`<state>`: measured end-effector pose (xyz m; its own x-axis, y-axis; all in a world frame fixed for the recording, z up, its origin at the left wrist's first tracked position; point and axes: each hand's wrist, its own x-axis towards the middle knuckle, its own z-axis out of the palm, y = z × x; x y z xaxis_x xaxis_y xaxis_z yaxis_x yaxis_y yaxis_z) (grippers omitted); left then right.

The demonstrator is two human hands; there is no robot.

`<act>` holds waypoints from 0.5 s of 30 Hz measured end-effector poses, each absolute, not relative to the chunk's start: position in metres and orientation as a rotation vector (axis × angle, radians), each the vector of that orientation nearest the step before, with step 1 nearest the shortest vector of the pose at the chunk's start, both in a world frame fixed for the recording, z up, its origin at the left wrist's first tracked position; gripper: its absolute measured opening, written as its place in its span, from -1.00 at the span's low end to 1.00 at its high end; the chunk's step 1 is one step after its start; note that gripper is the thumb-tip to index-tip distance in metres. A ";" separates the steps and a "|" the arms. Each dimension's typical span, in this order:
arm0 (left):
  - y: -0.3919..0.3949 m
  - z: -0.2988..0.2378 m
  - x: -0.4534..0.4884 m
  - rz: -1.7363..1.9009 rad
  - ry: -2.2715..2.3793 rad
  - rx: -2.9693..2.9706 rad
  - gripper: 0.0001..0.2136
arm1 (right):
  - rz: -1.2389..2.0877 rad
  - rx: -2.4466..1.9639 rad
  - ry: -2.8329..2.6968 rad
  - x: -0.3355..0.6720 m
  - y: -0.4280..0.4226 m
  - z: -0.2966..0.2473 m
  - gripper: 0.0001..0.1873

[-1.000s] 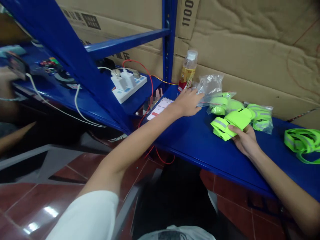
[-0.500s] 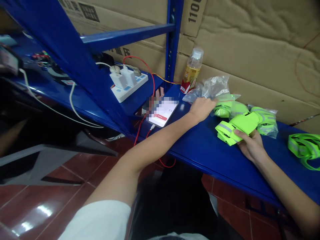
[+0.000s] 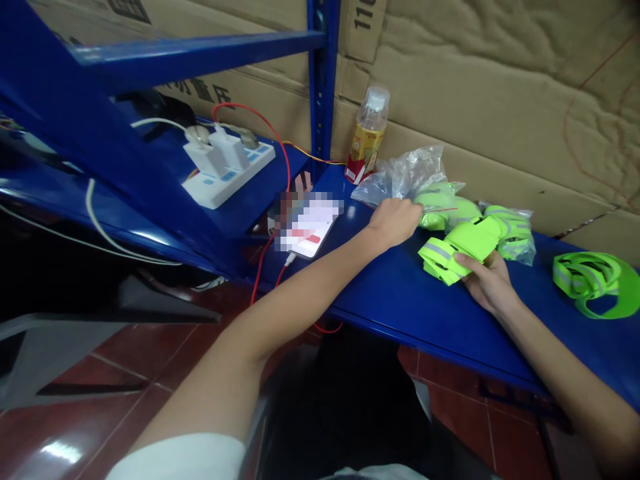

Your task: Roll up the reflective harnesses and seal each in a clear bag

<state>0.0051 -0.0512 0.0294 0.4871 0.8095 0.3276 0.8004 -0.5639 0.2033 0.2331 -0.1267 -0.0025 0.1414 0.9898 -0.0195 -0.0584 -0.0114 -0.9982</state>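
Note:
My right hand (image 3: pixel 487 283) grips a folded neon-green reflective strap (image 3: pixel 460 248) just above the blue shelf (image 3: pixel 400 300). My left hand (image 3: pixel 395 220) reaches across the shelf with its fingers curled on the edge of a clear plastic bag (image 3: pixel 405 177). Behind both hands lie bagged green straps (image 3: pixel 510 230) in a small pile.
A drink bottle (image 3: pixel 367 133) stands against the cardboard wall (image 3: pixel 500 100). A phone (image 3: pixel 307 223) on a red cable lies left of my left hand, beside a white power strip (image 3: pixel 227 177) with chargers. Loose green straps (image 3: pixel 595 283) lie at far right. A blue upright post (image 3: pixel 323 80) rises behind.
My left hand has drawn back slightly toward me along the bag's edge. The right hand keeps the folded strap almost still. The view has shifted a little to the right.

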 end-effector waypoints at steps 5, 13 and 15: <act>-0.052 0.029 0.007 0.583 1.462 2.715 -0.68 | 1.138 -1.244 -1.082 0.236 -0.126 -0.005 -0.36; -0.053 0.037 0.005 0.608 1.515 2.716 -0.42 | 1.128 -1.230 -1.106 0.237 -0.126 -0.005 -0.41; -0.053 0.037 0.005 0.651 1.509 2.710 -0.37 | 1.119 -1.232 -1.100 0.237 -0.126 -0.005 -0.40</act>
